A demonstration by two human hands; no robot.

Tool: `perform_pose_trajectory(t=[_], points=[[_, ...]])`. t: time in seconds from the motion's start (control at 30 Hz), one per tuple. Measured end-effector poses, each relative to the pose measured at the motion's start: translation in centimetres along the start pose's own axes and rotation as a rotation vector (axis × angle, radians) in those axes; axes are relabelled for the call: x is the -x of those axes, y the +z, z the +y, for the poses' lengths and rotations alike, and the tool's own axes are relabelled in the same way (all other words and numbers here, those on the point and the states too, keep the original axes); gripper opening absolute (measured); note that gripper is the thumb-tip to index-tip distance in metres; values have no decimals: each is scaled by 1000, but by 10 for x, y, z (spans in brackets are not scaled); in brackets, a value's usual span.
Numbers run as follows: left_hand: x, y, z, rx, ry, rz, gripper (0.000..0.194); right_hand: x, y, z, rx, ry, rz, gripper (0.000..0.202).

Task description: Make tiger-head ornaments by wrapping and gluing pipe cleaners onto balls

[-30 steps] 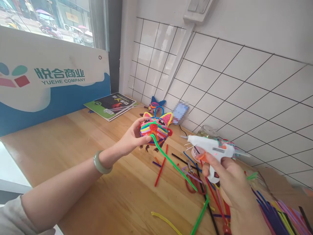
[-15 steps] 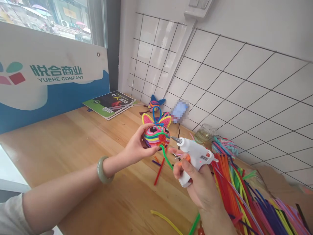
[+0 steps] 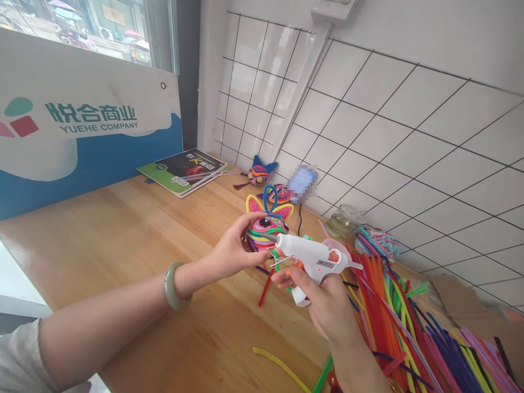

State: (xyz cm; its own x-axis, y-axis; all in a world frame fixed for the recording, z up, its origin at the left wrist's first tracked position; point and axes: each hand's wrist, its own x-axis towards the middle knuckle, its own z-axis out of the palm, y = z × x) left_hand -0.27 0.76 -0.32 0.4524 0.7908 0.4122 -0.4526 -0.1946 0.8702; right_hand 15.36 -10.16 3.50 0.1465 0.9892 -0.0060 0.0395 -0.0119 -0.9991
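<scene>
"Fingers first: what does your feed give you?"

"I see the left hand (image 3: 235, 243) clamped round the cat-faced pipe-cleaner ornament (image 3: 262, 231), thumb low, fingers above. The right hand (image 3: 327, 305) wraps the glue gun (image 3: 305, 254); I can't tell whether it squeezes the trigger."

"What has changed?"

"The nozzle has come in across the ornament's face, so the gun and the ornament are now close enough for gluing, I'd judge. Contact I can't confirm. A green pipe cleaner (image 3: 277, 261) hangs just below the left thumb."

"And farther out?"

"The ornament is held above the wooden tabletop (image 3: 196, 338). Behind it sit a blue-eared ornament (image 3: 258, 173) and a blurred phone (image 3: 302, 183); a glass jar (image 3: 341, 222) and loose pipe cleaners (image 3: 380, 295) lie to the right. Beyond, I get white wall tiles (image 3: 380, 93) and a company signboard (image 3: 123, 158) under a window (image 3: 118, 33)."
</scene>
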Motion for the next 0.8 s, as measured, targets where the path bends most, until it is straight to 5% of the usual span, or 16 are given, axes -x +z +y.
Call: perform_pose_trajectory(t=[0.27, 0.57, 0.8], points=[[-2, -3, -2, -15, -53, -5, 67, 4, 3, -14, 208, -62, 32, 33], [-10, -17, -14, 162, -6, -15, 66, -1, -25, -15, 82, -156, 173, 26], [-13, -21, -8, 140, 18, 18, 63, 6, -26, -20, 239, -161, 159, 31]])
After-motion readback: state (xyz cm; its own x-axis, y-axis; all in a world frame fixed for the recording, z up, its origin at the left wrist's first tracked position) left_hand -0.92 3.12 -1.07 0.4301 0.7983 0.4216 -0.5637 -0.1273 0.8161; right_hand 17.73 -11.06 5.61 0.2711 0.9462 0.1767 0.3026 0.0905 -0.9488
